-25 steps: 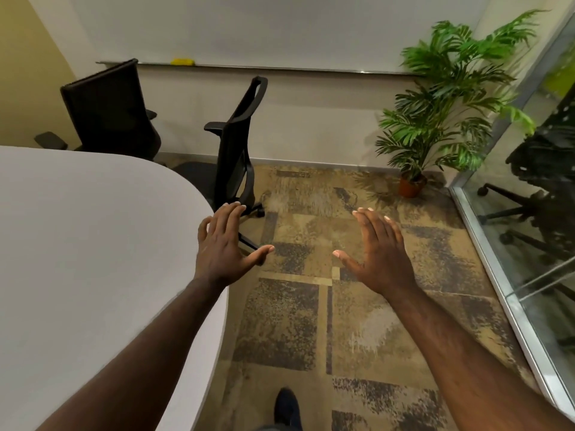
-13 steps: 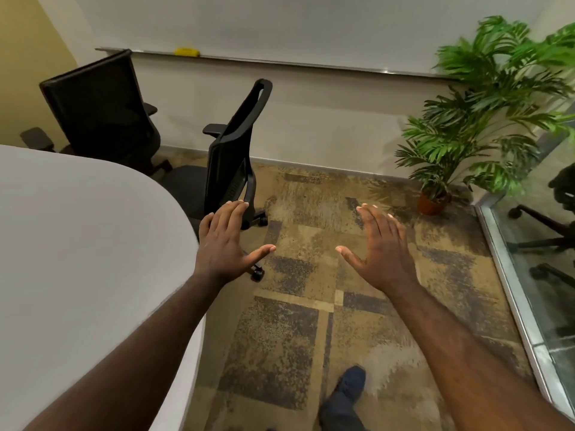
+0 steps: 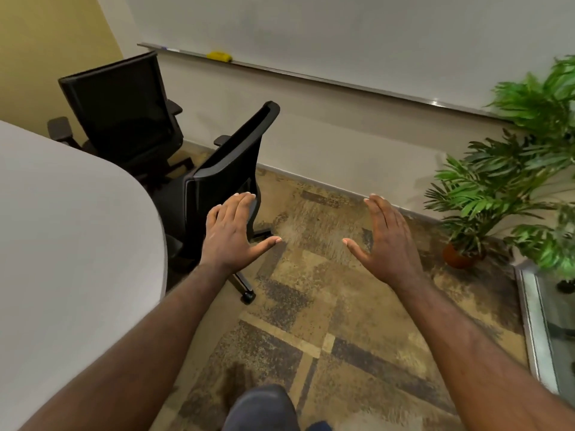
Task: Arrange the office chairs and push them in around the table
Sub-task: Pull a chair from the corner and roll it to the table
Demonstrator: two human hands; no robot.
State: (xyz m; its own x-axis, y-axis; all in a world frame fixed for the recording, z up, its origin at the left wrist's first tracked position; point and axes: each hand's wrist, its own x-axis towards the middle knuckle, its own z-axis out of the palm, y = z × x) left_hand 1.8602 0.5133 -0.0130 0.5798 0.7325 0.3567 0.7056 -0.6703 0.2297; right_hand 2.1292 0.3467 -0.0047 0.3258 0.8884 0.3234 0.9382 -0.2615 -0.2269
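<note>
Both hands are held out flat with fingers straight and nothing grasped. The nearer office chair [image 3: 224, 169] is seen just beyond the left hand [image 3: 231, 234] fingertips, beside the table [image 3: 71, 244]; the right hand [image 3: 385, 241] is raised over carpet.

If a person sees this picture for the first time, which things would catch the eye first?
Probably the two open hands stretched out in the middle: the left hand in front of the nearer black chair, the right hand over the patterned carpet. Next, the big white table filling the left side, with a second black chair behind it. Then the green potted plant at the right.
</note>
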